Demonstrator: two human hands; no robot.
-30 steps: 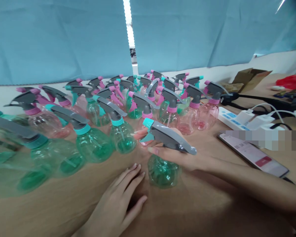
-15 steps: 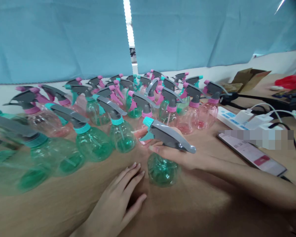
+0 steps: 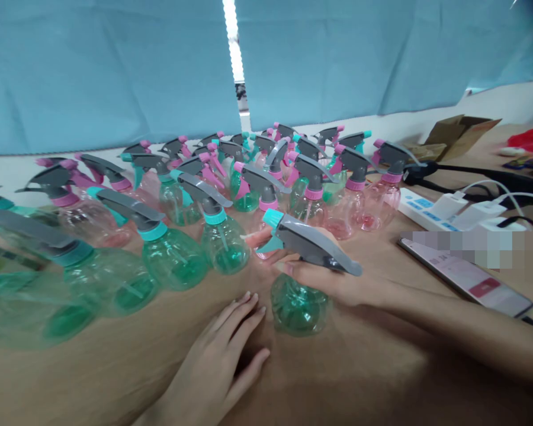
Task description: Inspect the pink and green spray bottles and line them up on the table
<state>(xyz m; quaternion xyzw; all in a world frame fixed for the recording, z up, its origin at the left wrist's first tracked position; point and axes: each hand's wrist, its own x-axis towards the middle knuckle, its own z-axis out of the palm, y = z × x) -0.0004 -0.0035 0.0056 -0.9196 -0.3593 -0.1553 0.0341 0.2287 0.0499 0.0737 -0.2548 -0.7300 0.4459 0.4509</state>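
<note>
A green spray bottle (image 3: 299, 305) with a grey and teal spray head stands upright on the brown table (image 3: 337, 378). My right hand (image 3: 333, 281) is wrapped round its neck, just under the head; part of the grip is hidden by the head. Left of that bottle, my left hand (image 3: 224, 343) lies on the table with its fingers apart and nothing in it. Beyond my hands stand several green bottles (image 3: 173, 260) with teal collars and several pink bottles (image 3: 382, 198) with pink collars.
At the right lie a phone (image 3: 466, 275) and a white power strip (image 3: 421, 210) with plugs and cables. Behind them are an open cardboard box (image 3: 462, 136) and a red item (image 3: 530, 141). A blue cloth (image 3: 115, 71) hangs behind the bottles.
The view has shifted slightly, so everything appears a little further right. My hands and the bottle keep about the same positions relative to each other.
</note>
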